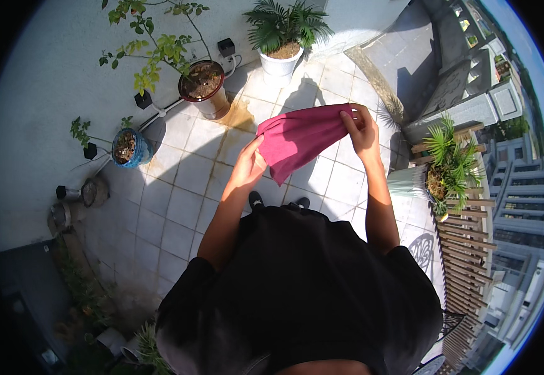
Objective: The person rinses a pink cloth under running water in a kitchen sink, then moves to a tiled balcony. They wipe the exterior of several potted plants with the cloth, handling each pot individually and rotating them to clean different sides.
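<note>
A magenta cloth (300, 138) is stretched between my two hands, out in front of my body above the tiled floor. My left hand (249, 161) pinches its left edge, thumb on top and the other fingers mostly hidden behind. At the upper right corner, my right hand (361, 129) grips the fabric between thumb and fingers. The cloth sags in soft folds, and one corner hangs to a point at the lower left. Sunlight falls across part of it.
White floor tiles (197, 171) surround my shoes. Along the left wall stand a brown-rimmed pot (213, 104), a blue pot (143, 149) and a white pot (279, 70) with a palm. To the right are a pale planter (405, 182) and a wooden slatted fence (464, 253).
</note>
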`<action>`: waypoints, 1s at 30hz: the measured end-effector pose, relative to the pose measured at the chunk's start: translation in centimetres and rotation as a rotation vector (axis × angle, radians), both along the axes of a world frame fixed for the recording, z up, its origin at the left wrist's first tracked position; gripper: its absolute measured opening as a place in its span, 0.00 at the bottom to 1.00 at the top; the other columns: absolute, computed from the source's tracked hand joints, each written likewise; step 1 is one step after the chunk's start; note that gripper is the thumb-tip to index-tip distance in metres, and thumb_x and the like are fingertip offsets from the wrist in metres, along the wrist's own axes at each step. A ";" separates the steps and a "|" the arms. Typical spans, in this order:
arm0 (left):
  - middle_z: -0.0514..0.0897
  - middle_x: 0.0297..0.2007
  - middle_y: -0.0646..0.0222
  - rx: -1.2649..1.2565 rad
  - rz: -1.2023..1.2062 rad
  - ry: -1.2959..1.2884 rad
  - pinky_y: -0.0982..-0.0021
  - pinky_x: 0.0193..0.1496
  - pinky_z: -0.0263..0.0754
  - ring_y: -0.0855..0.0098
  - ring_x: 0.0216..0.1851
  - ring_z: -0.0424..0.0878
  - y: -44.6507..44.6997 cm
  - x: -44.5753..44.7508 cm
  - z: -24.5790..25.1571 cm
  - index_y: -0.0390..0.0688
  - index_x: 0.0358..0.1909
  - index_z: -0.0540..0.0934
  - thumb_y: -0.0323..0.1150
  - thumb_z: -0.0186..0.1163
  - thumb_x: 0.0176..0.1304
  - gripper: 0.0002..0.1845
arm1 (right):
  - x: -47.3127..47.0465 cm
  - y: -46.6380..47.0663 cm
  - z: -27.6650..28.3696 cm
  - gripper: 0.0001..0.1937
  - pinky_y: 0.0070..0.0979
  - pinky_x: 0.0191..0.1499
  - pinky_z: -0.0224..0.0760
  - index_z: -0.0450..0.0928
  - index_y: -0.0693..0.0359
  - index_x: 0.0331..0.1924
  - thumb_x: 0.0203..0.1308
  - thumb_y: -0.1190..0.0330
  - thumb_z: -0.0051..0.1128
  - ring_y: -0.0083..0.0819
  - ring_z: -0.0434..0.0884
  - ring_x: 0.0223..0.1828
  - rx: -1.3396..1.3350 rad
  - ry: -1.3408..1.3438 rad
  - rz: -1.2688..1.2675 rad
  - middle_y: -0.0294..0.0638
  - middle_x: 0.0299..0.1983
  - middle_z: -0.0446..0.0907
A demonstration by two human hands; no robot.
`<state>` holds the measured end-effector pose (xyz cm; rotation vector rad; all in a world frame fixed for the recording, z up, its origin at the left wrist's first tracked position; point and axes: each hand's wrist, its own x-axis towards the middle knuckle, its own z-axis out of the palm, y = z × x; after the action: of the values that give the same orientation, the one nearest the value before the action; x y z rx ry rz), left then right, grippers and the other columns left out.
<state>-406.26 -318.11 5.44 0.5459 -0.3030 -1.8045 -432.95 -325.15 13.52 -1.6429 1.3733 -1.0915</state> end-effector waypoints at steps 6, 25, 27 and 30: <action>0.83 0.41 0.69 0.082 0.102 -0.432 0.78 0.39 0.75 0.80 0.37 0.81 -0.6 2.2 -0.8 0.37 0.56 0.72 0.27 0.62 0.64 0.19 | -1.0 -1.2 -1.6 0.12 0.18 0.37 0.73 0.75 0.68 0.47 0.61 0.75 0.62 0.22 0.81 0.30 0.000 -0.132 -0.031 0.39 0.29 0.82; 0.81 0.40 0.76 0.159 -0.054 -0.880 0.71 0.48 0.71 0.78 0.43 0.75 -3.0 7.7 -2.4 0.48 0.56 0.75 0.28 0.60 0.64 0.18 | -0.2 -3.8 -3.3 0.13 0.22 0.42 0.71 0.81 0.66 0.47 0.57 0.75 0.62 0.24 0.77 0.36 0.167 -0.020 0.125 0.38 0.35 0.79; 0.81 0.44 0.72 0.159 -0.165 -0.866 0.71 0.49 0.72 0.77 0.45 0.77 -3.5 8.3 -3.4 0.45 0.56 0.73 0.29 0.60 0.65 0.18 | 0.0 -4.2 -3.8 0.14 0.24 0.42 0.72 0.81 0.65 0.48 0.55 0.75 0.63 0.28 0.77 0.35 0.012 0.211 0.184 0.40 0.34 0.78; 0.81 0.48 0.68 0.227 -0.356 -0.848 0.71 0.50 0.73 0.75 0.47 0.79 -5.2 10.1 -4.2 0.44 0.58 0.72 0.32 0.65 0.62 0.23 | 1.0 -4.6 -3.6 0.16 0.28 0.43 0.73 0.82 0.63 0.48 0.53 0.74 0.65 0.33 0.76 0.34 -0.018 0.404 0.218 0.43 0.34 0.77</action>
<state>-396.17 -323.35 1.23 1.4933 -0.8139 -1.8656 -431.91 -329.78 9.95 -2.0497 1.3875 -0.6703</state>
